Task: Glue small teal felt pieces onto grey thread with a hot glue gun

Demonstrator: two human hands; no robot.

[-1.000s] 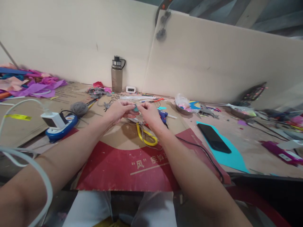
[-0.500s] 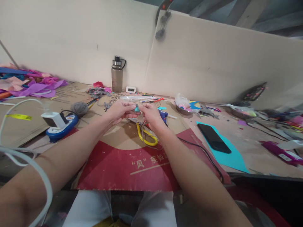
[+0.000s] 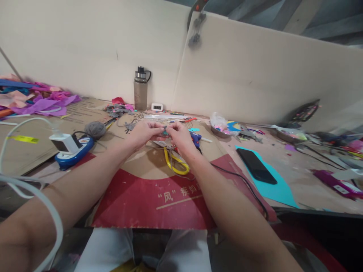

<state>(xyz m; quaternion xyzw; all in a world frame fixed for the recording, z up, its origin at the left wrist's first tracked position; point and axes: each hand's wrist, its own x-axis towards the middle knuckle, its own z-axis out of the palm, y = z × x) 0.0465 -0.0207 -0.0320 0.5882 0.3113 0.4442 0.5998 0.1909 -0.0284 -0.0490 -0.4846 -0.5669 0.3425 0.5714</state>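
Between my fingertips is a small teal and grey piece [image 3: 165, 132], mostly covered, so its exact kind does not show. My left hand [image 3: 146, 133] pinches it from the left. From the right, my right hand [image 3: 179, 135] pinches the same piece with thumb and forefinger. Just below the hands lie yellow-handled scissors [image 3: 176, 166] on the red and tan cardboard [image 3: 136, 204]. A blue glue gun [image 3: 195, 139] rests right beside my right hand, partly hidden by it.
A blue power strip [image 3: 74, 156] with a white charger and a ball of grey yarn [image 3: 95, 129] lie left. A bottle [image 3: 140, 90] stands by the back wall. On the right are a black phone [image 3: 256, 165] on turquoise sheet, a bowl [image 3: 220, 131] and a purple tool [image 3: 337, 184].
My fingers have shifted slightly around the small piece, and less of its teal part shows now. The things on the table have stayed put.
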